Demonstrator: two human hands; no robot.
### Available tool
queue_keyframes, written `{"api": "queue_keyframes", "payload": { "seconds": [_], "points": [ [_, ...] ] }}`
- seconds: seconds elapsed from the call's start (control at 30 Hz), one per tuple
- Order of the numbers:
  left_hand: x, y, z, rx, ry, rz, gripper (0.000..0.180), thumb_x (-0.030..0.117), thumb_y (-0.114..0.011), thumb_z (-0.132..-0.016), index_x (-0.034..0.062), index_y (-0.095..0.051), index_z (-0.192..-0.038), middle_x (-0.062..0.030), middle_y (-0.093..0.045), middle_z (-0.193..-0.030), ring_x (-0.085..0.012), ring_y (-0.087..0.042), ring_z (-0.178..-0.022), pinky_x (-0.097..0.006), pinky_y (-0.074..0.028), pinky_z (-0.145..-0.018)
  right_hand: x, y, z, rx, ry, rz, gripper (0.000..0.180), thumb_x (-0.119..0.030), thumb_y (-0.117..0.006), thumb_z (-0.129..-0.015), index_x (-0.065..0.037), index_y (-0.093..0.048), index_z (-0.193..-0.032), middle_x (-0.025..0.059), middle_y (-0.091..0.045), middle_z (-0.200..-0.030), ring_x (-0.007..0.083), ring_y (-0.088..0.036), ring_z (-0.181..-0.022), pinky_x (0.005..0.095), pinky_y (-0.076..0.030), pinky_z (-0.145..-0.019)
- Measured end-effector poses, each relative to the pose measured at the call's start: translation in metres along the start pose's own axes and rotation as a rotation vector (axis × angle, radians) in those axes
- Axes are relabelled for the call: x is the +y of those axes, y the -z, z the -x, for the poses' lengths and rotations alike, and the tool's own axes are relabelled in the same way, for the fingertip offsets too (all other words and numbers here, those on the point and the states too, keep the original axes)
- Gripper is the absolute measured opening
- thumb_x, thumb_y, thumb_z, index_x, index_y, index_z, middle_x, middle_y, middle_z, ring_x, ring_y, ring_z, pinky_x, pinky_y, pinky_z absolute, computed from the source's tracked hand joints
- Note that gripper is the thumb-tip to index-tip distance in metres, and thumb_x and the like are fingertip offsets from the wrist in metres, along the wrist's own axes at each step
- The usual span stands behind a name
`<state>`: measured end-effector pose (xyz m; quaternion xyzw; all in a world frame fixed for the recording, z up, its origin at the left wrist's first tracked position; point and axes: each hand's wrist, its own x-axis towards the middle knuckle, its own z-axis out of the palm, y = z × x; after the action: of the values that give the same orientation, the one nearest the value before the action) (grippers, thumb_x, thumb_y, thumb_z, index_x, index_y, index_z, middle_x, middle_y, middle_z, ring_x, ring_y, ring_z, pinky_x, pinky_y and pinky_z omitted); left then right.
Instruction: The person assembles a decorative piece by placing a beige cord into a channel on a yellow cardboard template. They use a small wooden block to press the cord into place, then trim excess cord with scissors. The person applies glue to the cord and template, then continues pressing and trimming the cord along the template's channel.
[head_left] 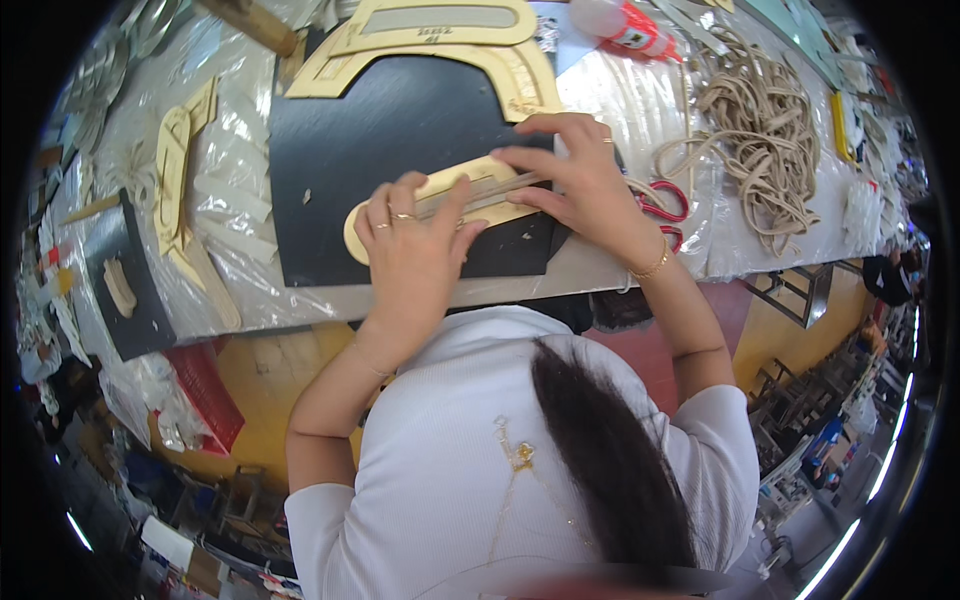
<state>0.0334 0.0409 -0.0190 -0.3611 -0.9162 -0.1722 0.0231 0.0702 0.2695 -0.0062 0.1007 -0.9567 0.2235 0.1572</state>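
Observation:
A pale yellow oblong template [360, 236] with a slot along its middle lies on a black board [400, 110] in front of me. A narrow greyish-beige strip [488, 192] runs along the slot. My left hand [415, 235] rests over the left part of the template, its bent fingers and thumb holding the strip against it. My right hand [585, 180] pinches the strip's other end between thumb and fingers at the template's right end. The exact contact under the left fingertips is partly hidden.
Larger yellow templates [440, 30] lie on the board's far edge. A red-and-clear bottle [630, 28], red-handled scissors [668, 203] and a heap of beige cord [765, 130] are to the right. At left lie another yellow template [172, 170] and a small black board [125, 270].

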Motion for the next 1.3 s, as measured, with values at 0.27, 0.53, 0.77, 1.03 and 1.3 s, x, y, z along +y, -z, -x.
{"api": "queue_keyframes", "payload": {
  "seconds": [0.27,0.53,0.77,1.03,1.3],
  "points": [
    [-0.008,0.003,-0.061,-0.385,0.119,0.230,0.055,0.029,-0.089,-0.069,0.0035,-0.064,-0.111,-0.0148,-0.060,-0.110,-0.0329,-0.054,-0.107,-0.044,-0.044,-0.094,0.013,0.094,0.083,-0.415,-0.571,-0.027,0.024,-0.005,-0.073,-0.079,-0.001,-0.063,-0.101,0.0142,-0.063,-0.097,0.0344,-0.062,-0.090,0.0406,-0.051,-0.081],
    [-0.022,0.019,-0.081,-0.706,0.232,0.577,0.043,0.023,-0.088,-0.074,-0.0008,-0.066,-0.102,-0.0105,-0.069,-0.083,-0.0223,-0.064,-0.072,-0.032,-0.051,-0.071,0.030,0.061,0.136,-0.246,-0.478,0.288,0.042,0.001,-0.065,-0.074,-0.006,-0.057,-0.115,0.0135,-0.060,-0.109,0.0338,-0.058,-0.104,0.0437,-0.049,-0.090],
    [-0.041,0.020,-0.090,-1.017,0.403,1.087,0.028,0.014,-0.081,-0.085,-0.0002,-0.066,-0.104,-0.0025,-0.070,-0.089,-0.0040,-0.062,-0.076,-0.020,-0.050,-0.067,0.040,0.089,0.133,-0.364,-0.576,0.001,0.044,-0.001,-0.067,-0.074,-0.004,-0.055,-0.116,0.0157,-0.058,-0.110,0.0383,-0.060,-0.104,0.0445,-0.051,-0.088],
    [-0.045,0.028,-0.100,-1.131,0.378,1.178,0.032,0.009,-0.077,-0.086,-0.0019,-0.065,-0.114,-0.0065,-0.073,-0.099,-0.0065,-0.068,-0.079,-0.022,-0.055,-0.072,0.055,0.141,0.139,-0.342,-0.508,0.230,0.060,-0.019,-0.086,-0.065,-0.006,-0.059,-0.117,0.0149,-0.059,-0.112,0.0382,-0.057,-0.110,0.0449,-0.048,-0.093],
    [-0.054,0.052,-0.097,-0.759,0.548,1.346,0.032,0.010,-0.074,-0.091,-0.0014,-0.060,-0.117,-0.0083,-0.072,-0.099,-0.0091,-0.069,-0.076,-0.024,-0.057,-0.069,0.069,0.161,0.123,-0.117,-0.886,0.069,0.053,-0.011,-0.082,-0.076,-0.001,-0.056,-0.121,0.0124,-0.063,-0.122,0.0231,-0.065,-0.098,0.0345,-0.052,-0.086]
  ]
}}
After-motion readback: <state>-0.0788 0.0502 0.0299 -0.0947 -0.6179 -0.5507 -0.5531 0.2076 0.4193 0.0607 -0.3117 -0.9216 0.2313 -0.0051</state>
